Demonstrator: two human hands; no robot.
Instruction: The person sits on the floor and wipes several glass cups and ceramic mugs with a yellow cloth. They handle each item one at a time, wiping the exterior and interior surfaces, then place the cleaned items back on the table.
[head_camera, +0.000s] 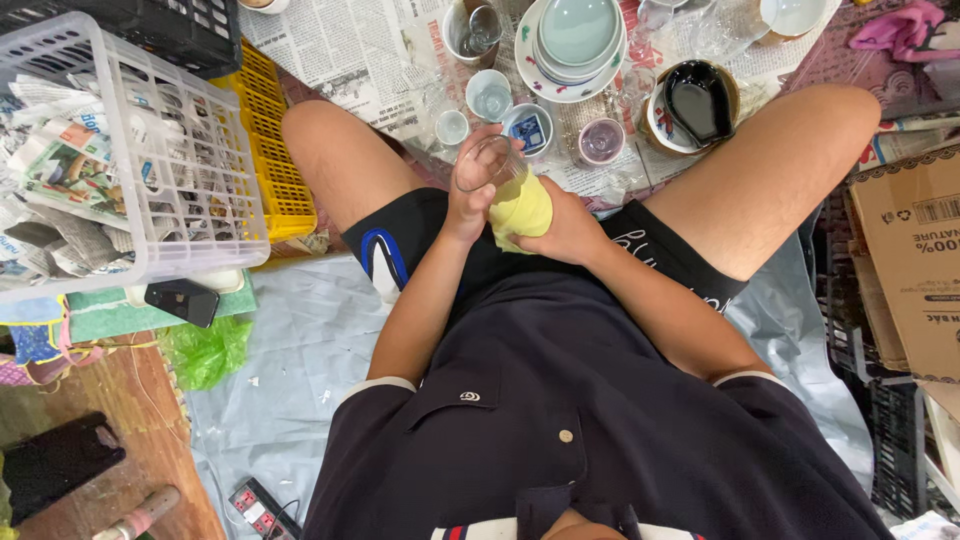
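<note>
I sit on the floor with my knees spread. My left hand (472, 195) grips a clear drinking glass (488, 160) by its rim and side, tilted away from me. My right hand (567, 228) presses a yellow cloth (521, 210) against the lower part of the glass. Both hands are together above my lap, just in front of newspaper (350, 50) spread with crockery.
On the newspaper stand small cups (489, 95), stacked pale plates and bowls (577, 35), a purple cup (601, 140) and a black-glazed bowl (697, 100). A white crate (190, 200) of crumpled paper and a yellow crate (275, 170) sit left; a cardboard box (915, 260) sits right. A phone (181, 300) lies left.
</note>
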